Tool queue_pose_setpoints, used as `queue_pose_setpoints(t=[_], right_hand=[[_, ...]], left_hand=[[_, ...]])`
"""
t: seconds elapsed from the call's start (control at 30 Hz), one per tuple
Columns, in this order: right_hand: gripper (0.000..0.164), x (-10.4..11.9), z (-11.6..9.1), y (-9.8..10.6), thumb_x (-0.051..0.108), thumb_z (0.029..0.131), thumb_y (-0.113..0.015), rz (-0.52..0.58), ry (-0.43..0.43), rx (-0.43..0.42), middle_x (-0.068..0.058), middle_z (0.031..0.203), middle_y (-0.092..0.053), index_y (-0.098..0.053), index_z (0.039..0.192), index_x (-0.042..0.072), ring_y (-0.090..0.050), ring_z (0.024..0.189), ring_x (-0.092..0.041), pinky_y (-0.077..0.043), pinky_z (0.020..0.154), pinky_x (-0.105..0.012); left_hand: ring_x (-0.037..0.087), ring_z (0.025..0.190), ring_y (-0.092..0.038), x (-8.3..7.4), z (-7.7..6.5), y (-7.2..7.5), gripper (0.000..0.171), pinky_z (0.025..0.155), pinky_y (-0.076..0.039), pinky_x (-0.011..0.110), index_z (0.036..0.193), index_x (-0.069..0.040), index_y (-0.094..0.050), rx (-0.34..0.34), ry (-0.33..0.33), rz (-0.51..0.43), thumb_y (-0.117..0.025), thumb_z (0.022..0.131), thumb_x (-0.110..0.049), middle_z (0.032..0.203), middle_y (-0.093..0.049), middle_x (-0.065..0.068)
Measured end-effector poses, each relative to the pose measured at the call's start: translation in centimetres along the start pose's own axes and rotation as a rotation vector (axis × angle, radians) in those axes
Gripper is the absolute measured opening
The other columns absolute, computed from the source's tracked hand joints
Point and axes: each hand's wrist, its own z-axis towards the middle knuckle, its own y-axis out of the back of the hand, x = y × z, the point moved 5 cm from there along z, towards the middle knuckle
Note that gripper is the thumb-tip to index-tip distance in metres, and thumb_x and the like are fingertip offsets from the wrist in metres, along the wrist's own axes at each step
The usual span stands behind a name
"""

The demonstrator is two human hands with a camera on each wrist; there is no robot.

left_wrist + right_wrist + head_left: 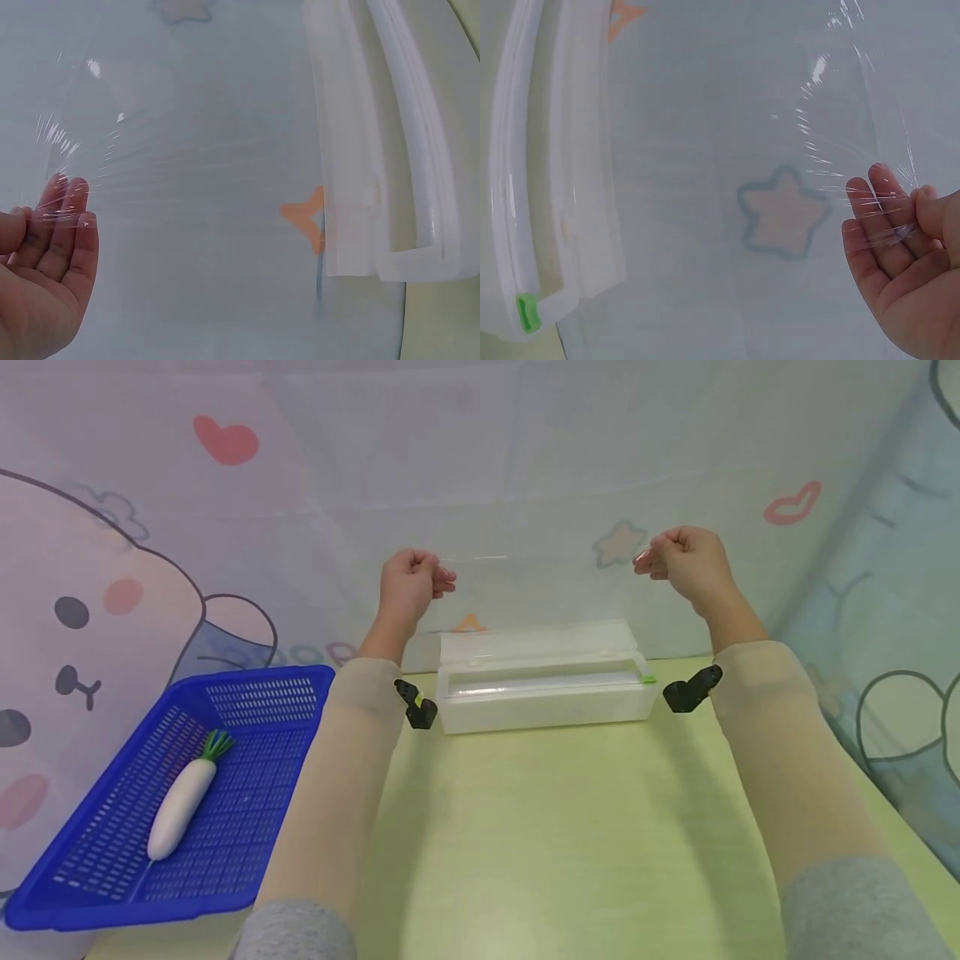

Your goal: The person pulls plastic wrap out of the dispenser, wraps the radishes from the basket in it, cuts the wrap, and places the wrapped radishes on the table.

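Clear plastic wrap (67, 146) stretches between my two raised hands, wrinkled and shiny near the fingers. My left hand (411, 583) pinches one corner of it between thumb and forefinger, other fingers loosely bent behind the film. On the opposite side my right hand (692, 564) pinches the other corner the same way, and the film (817, 150) spreads from it. Below and between the hands sits a white plastic wrap dispenser (547, 708), its translucent lid (536, 642) tipped back. Inside lies a pale roll (409, 112). A green slider (529, 312) marks the dispenser's right end.
At left a blue basket (255, 877) holds a white radish (182, 807) with green tops. The dispenser rests at the back of the pale green table (540, 843), close to a printed cloth backdrop (450, 460). Another cloth (900, 610) hangs at right.
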Motion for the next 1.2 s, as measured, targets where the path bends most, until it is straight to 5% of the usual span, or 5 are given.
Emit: queue_pose_setpoints(t=[0.27,0.57,1.2], right_hand=[[0.024,0.6,0.4,0.7,0.029,0.102,-0.044,0.019,-0.001,-0.016,0.017,0.081,-0.067,-0.057,0.105,0.010,-0.064,0.082,0.000,-0.046,0.097,-0.033],[0.019,1.6,0.4,1.7,0.028,0.100,-0.048,0.094,0.022,-0.027,0.015,0.080,-0.069,-0.057,0.103,0.011,-0.066,0.082,0.000,-0.050,0.080,-0.016],[0.017,3.2,-1.3,2.4,0.028,0.099,-0.050,0.143,0.054,0.001,0.014,0.084,-0.070,-0.056,0.099,0.011,-0.066,0.084,-0.003,-0.050,0.073,-0.012]], left_hand=[[0.009,0.070,-0.066,-0.9,0.1,0.0,0.025,0.076,-0.050,0.027,0.116,0.004,-0.053,0.002,-0.022,0.011,-0.046,0.103,-0.016,0.077,-0.065,-0.002],[0.011,0.072,-0.066,-2.3,0.2,-0.2,0.026,0.079,-0.051,0.030,0.118,0.004,-0.052,0.011,-0.052,-0.004,-0.046,0.102,-0.016,0.078,-0.066,-0.002],[0.012,0.075,-0.067,-4.0,-0.8,0.9,0.012,0.076,-0.050,0.027,0.101,-0.006,-0.055,0.033,-0.124,0.000,-0.048,0.102,-0.017,0.080,-0.068,-0.001]])
